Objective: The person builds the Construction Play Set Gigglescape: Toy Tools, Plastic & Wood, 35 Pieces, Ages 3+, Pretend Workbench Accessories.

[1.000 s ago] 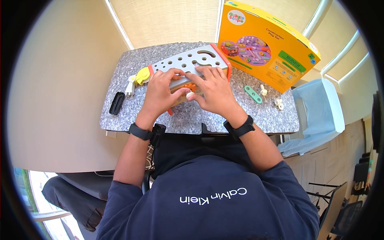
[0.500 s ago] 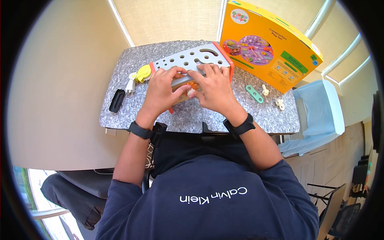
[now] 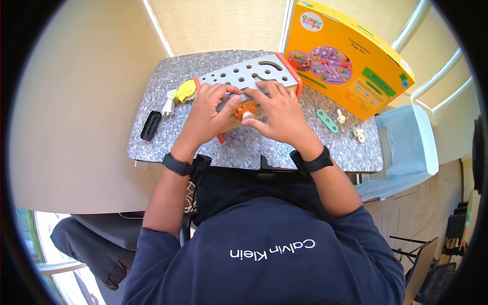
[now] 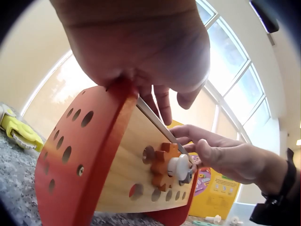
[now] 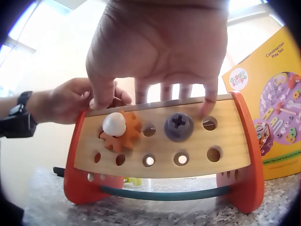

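A toy workbench (image 3: 230, 71) with red ends and a grey holed top stands between the hands. On its wooden side, an orange gear (image 5: 130, 136) carries a white bolt (image 5: 114, 124); a purple-grey bolt (image 5: 178, 127) with a cross slot sits right of it. My left hand (image 3: 207, 113) touches the bench's top edge with its fingertips, thumb raised beside the gear. My right hand (image 3: 280, 114) rests its fingers on the top, and its thumb lies near the white bolt; whether they touch cannot be told. Neither hand is curled round anything.
A yellow piece (image 3: 185, 91) and a white piece (image 3: 169, 104) lie left of the bench, beside a black holder (image 3: 151, 126). To the right are a green strip (image 3: 327, 121), white bolts (image 3: 340, 117) and a large yellow box (image 3: 351, 61). A blue-covered bin (image 3: 406, 137) stands beyond.
The thumbs have parted from around the white bolt, uncovering the gear. My right hand has shifted slightly right. The whole table scene sits a little further right in the head view.
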